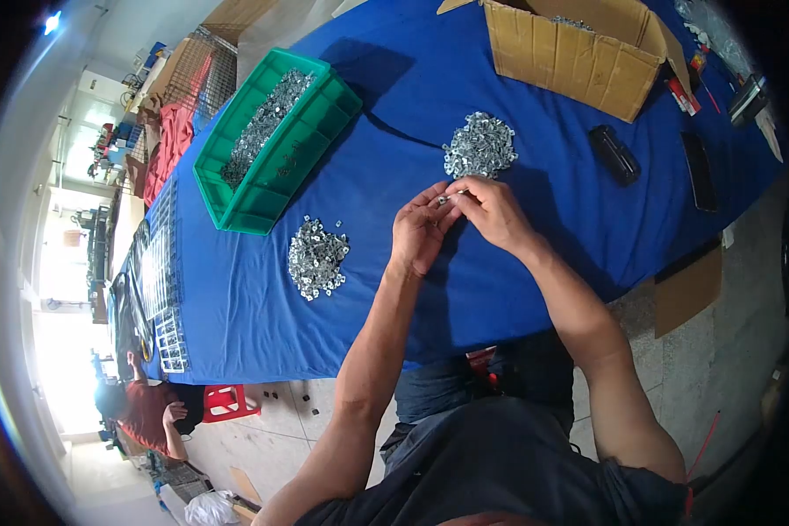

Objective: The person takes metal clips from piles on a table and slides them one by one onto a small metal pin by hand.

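Observation:
My left hand (419, 230) is held palm up over the blue cloth, its fingers curled round a small metal clip (443, 201). Close against it, my right hand (493, 213) pinches at the fingertips, where a bit of shiny metal shows; its exact shape is too small to make out. Just beyond both hands lies a heap of small silvery metal parts (479, 147). A second, looser heap of the same kind of parts (316, 259) rests to the left of my left hand.
A green plastic bin (276, 180) with more metal parts stands at the left. At the back right is a cardboard box (570, 57). A black case (614, 155) and a dark phone-like slab (699, 171) lie rightward. Another person (149, 412) sits at far left.

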`<state>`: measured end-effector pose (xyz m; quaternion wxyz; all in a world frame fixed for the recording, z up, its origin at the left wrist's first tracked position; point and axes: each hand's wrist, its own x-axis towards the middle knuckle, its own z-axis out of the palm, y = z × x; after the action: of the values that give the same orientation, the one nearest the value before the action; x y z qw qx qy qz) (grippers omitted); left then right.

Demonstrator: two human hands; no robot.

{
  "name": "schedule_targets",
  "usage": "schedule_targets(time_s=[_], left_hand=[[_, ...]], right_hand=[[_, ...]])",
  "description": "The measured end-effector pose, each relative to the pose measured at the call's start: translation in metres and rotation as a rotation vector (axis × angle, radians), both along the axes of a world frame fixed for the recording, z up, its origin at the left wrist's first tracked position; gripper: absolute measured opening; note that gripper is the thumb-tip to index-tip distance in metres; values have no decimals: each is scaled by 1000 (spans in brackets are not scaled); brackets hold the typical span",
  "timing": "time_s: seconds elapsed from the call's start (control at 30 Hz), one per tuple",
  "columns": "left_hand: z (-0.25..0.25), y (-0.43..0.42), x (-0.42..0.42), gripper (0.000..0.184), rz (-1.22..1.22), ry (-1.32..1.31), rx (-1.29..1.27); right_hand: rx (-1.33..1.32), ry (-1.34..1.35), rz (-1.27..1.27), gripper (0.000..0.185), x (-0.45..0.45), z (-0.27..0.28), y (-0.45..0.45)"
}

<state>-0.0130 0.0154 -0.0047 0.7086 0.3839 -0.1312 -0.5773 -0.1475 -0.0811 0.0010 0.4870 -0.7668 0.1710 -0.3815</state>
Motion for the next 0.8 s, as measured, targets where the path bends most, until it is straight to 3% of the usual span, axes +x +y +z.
schedule_targets(time_s=[0.57,0.8], left_hand=[[3,0,-2,44,-36,-18,-25],[8,0,-6,40,-73,-109,9]], right_hand=[[-137,-34,-92,11,3,-6,0],[17,10,-58,11,3,-5,-2]])
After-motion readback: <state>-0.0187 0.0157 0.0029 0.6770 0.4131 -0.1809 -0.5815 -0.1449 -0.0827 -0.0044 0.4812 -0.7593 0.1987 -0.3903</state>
